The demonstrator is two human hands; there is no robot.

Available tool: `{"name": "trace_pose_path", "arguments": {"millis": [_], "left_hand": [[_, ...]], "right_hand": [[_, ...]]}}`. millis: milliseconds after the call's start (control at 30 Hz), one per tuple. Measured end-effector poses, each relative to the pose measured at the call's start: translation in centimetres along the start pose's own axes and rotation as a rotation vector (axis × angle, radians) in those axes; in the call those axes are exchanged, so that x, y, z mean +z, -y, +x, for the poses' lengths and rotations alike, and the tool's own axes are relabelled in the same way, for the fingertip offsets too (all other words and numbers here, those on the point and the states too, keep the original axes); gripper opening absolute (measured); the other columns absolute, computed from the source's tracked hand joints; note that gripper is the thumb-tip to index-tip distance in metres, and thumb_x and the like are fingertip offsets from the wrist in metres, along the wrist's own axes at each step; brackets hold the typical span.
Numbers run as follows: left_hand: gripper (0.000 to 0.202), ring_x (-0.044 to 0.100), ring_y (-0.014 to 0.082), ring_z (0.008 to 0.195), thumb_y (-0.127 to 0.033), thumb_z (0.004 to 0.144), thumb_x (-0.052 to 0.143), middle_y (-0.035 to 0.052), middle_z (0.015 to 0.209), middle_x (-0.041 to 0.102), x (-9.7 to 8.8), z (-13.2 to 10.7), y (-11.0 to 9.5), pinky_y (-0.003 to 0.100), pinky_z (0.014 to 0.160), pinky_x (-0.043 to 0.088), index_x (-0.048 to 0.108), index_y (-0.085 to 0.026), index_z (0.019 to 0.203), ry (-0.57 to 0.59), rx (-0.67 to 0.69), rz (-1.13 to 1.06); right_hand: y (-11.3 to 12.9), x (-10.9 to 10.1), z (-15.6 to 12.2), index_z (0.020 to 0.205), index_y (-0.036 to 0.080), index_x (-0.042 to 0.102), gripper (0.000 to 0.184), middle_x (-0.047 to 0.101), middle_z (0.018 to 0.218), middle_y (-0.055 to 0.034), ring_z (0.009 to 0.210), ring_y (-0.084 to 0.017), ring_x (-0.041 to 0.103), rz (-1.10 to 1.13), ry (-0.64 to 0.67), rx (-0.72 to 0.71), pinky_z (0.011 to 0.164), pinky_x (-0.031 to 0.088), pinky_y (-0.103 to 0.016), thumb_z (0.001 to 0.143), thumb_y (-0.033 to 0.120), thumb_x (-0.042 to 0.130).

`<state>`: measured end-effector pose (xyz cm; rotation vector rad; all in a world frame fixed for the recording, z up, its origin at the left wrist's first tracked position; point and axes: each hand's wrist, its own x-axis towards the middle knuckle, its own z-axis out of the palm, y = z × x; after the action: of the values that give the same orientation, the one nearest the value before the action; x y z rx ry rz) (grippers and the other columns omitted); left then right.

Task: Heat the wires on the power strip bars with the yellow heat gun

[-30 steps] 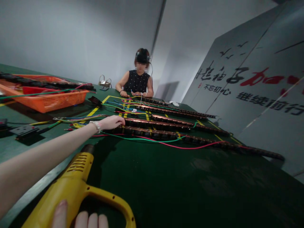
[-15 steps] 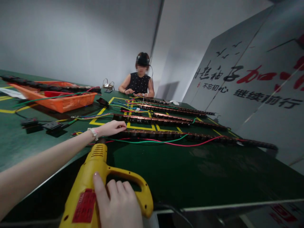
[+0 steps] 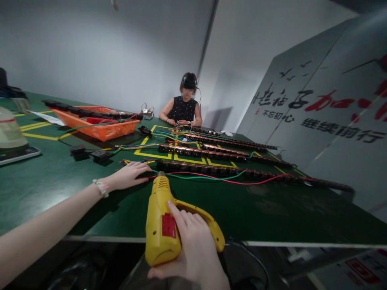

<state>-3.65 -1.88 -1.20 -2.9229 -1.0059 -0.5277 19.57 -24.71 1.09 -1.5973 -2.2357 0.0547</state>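
My right hand [image 3: 196, 237] is wrapped round a yellow heat gun [image 3: 157, 213] with a red label. Its metal nozzle points away from me, towards the left end of the nearest wire harness [image 3: 205, 168], a long dark strip with copper-coloured lines. My left hand [image 3: 131, 175] lies by the loose wires at that end, fingers stretched out and thumb apart; whether the fingertips touch the wires I cannot tell. A green wire [image 3: 199, 178] and a red wire [image 3: 256, 183] run loosely along the harness's near side.
More long dark strips [image 3: 196, 151] lie parallel further back, over yellow tape outlines. Left stand an orange basket [image 3: 117, 131] with a strip across it, black connectors [image 3: 101, 155], a phone-like device [image 3: 21, 155] and a clear container [image 3: 10, 129]. Across the green table [image 3: 272, 217] sits a co-worker [image 3: 184, 108].
My left hand has drawn back left from the near harness, and its fingers have spread. The heat gun has shifted right and tilted more upright in view. The camera has turned slightly left.
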Motion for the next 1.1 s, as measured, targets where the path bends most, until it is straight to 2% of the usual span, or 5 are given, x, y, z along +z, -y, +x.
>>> {"name": "trace_pose_path", "arguments": {"millis": [200, 367, 633, 967, 1100], "left_hand": [[0.030, 0.057, 0.0209, 0.100, -0.042, 0.089, 0.038, 0.0048, 0.102, 0.065, 0.7, 1.3, 0.4, 0.035, 0.087, 0.036, 0.060, -0.024, 0.099, -0.071, -0.096, 0.107], [0.035, 0.059, 0.0179, 0.082, -0.050, 0.086, 0.042, 0.0033, 0.094, 0.062, 0.8, 1.4, 1.1, 0.029, 0.071, 0.039, 0.063, -0.022, 0.081, -0.175, -0.262, 0.157], [0.038, 0.060, 0.0158, 0.076, -0.055, 0.087, 0.034, 0.0006, 0.091, 0.064, -0.4, 0.0, 1.5, 0.023, 0.059, 0.037, 0.059, -0.025, 0.086, -0.181, -0.266, 0.040], [0.060, 0.054, 0.0170, 0.053, -0.063, 0.083, 0.026, 0.0041, 0.057, 0.061, -0.9, -2.5, 4.2, 0.025, 0.051, 0.030, 0.056, -0.019, 0.055, -0.111, -0.689, -0.144], [0.060, 0.051, 0.0168, 0.053, -0.065, 0.080, 0.030, 0.0036, 0.052, 0.057, -0.9, -3.5, 4.6, 0.026, 0.052, 0.030, 0.058, -0.018, 0.055, -0.158, -0.742, -0.202]], "right_hand": [[0.1, 0.4, -0.1, 0.142, 0.017, 0.027, 0.123, 0.060, 0.104, -0.0081, 0.089, -0.026, 0.057, -0.098, -0.019, -0.003, 0.085, 0.044, -0.040, 0.044, 0.082, 0.063], [0.1, 0.6, -0.1, 0.142, 0.018, 0.027, 0.124, 0.060, 0.105, -0.0084, 0.089, -0.026, 0.058, -0.057, -0.030, 0.012, 0.086, 0.044, -0.042, 0.041, 0.079, 0.067], [1.7, 2.0, 0.7, 0.140, 0.018, 0.029, 0.125, 0.060, 0.104, -0.0102, 0.091, -0.030, 0.056, -0.075, -0.161, 0.150, 0.086, 0.043, -0.044, 0.037, 0.071, 0.074], [4.2, 2.4, 1.9, 0.142, 0.015, 0.027, 0.126, 0.060, 0.105, -0.0139, 0.088, -0.031, 0.056, -0.070, -0.119, 0.120, 0.082, 0.045, -0.047, 0.041, 0.075, 0.071], [5.2, 3.9, 3.0, 0.142, 0.015, 0.027, 0.131, 0.059, 0.102, -0.0139, 0.085, -0.031, 0.056, -0.057, -0.131, 0.058, 0.079, 0.046, -0.049, 0.036, 0.081, 0.067]]}}
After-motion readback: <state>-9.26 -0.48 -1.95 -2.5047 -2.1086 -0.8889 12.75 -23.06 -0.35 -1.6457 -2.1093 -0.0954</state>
